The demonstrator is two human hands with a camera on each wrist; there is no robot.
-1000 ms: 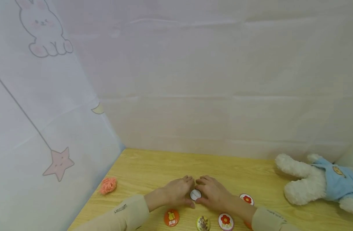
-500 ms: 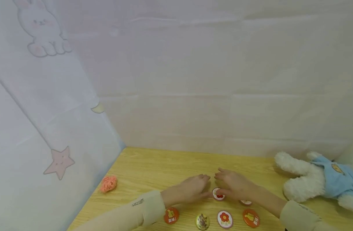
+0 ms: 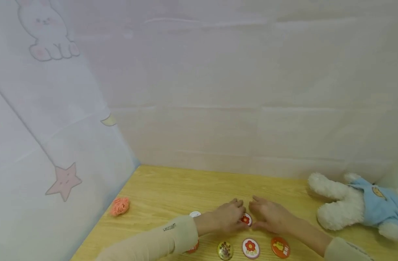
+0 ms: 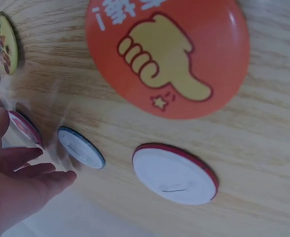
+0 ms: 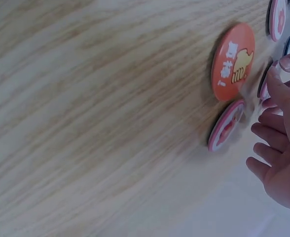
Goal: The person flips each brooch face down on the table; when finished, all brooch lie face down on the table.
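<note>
A round pin-back badge with a red flower [image 3: 246, 219] lies face up between the two hands in the head view. My left hand [image 3: 227, 217] is at its left edge, covering part of it, fingers loosely bent. To its right my right hand [image 3: 270, 216] has its fingers spread and the thumb close to the rim; whether the thumb touches cannot be told. In the left wrist view, a white-backed badge with a blue rim [image 4: 81, 147] lies face down beside the left fingers. Farther along is a face-down badge with a red rim [image 4: 173, 174].
Nearer the body lie a yellowish patterned badge [image 3: 225, 250], another flower badge [image 3: 251, 248] and an orange thumbs-up badge [image 3: 280, 247]. Another orange badge [image 4: 169, 54] is partly behind the left sleeve. A pink yarn bundle [image 3: 120, 206] and a plush toy [image 3: 358, 206] flank the table.
Both hands have shifted right, from a white-backed badge to the flower badge. The left hand has since closed in on the flower badge, and the right thumb has come off its face.
</note>
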